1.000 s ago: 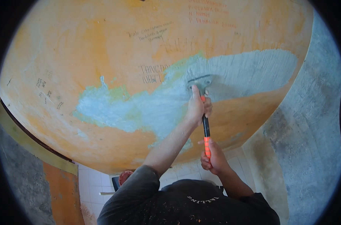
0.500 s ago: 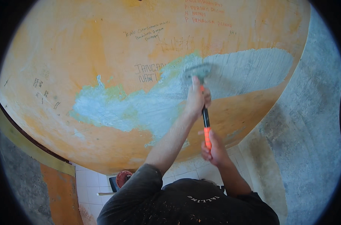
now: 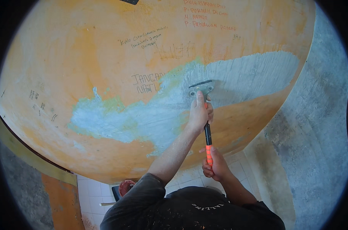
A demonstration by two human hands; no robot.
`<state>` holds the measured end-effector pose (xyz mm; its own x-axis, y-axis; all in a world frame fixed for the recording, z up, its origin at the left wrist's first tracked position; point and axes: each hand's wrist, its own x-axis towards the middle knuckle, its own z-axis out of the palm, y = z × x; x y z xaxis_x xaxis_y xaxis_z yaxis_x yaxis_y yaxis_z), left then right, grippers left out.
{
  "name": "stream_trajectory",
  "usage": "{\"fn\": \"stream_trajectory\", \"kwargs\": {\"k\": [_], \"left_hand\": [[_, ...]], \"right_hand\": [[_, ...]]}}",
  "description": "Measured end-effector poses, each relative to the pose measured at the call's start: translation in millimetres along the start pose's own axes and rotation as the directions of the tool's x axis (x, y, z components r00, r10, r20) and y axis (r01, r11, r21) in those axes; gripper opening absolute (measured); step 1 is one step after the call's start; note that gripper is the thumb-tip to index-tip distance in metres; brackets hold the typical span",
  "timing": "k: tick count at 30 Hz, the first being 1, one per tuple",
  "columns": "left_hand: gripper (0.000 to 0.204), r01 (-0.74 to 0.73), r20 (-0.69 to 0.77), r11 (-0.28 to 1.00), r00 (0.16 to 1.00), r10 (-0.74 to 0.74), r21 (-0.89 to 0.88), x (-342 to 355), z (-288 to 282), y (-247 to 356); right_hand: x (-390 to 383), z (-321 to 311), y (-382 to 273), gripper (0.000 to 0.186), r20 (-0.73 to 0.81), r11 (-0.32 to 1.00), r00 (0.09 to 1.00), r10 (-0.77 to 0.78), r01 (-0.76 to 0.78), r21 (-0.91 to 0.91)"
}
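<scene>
I hold a wide scraper (image 3: 201, 87) with both hands against a curved orange-painted wall (image 3: 97, 57). My left hand (image 3: 201, 111) grips the upper handle just below the metal head, its thumb lying along the neck. My right hand (image 3: 216, 164) is closed round the orange grip at the lower end, beyond a black shaft (image 3: 207, 134). The scraper head rests within a long pale blue-grey patch (image 3: 254, 80) with ragged greenish edges on its left part. Handwriting and scribbles cover parts of the orange paint around it.
Below the wall is a white tiled floor (image 3: 93, 184), with a red bucket (image 3: 126, 187), a dark tray (image 3: 115, 191) and a pale stick (image 3: 107, 204) at lower left. A mottled grey-blue wall (image 3: 312, 161) runs along the right; a dark edge strip borders the curved wall's lower left.
The scraper and both hands rose slightly half a second ago and are now lower again, the head having slid down the pale patch. The view has shifted slightly against the wall.
</scene>
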<state>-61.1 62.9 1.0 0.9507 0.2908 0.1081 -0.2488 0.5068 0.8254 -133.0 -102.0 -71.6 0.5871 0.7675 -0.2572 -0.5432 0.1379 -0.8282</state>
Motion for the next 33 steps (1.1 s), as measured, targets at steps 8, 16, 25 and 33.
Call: {"fn": "stream_trajectory", "kwargs": {"k": [8, 16, 25, 33], "left_hand": [[0.045, -0.035, 0.082, 0.991, 0.996, 0.046, -0.129, -5.2, -21.5, -23.9], [0.04, 0.216, -0.122, 0.972, 0.967, -0.226, -0.086, -58.9, -51.6, -109.3], [0.036, 0.16, -0.103, 0.953, 0.976, -0.191, -0.256, -52.5, -32.9, -105.6], [0.037, 0.054, -0.179, 0.957, 0.978, -0.109, -0.284, -14.6, -1.4, -125.3]], "right_hand": [[17.3, -28.7, 19.7, 0.047, 0.012, 0.994, 0.996, -0.085, 0.086, -0.073], [-10.9, -95.9, 85.5, 0.046, -0.049, 0.959, 0.999, 0.011, -0.025, -0.283], [-21.1, -126.8, 35.7, 0.042, 0.094, 0.968, 0.988, 0.122, -0.098, -0.231], [-9.1, -165.6, -21.0, 0.046, 0.062, 0.923, 0.984, 0.167, -0.134, -0.36]]}}
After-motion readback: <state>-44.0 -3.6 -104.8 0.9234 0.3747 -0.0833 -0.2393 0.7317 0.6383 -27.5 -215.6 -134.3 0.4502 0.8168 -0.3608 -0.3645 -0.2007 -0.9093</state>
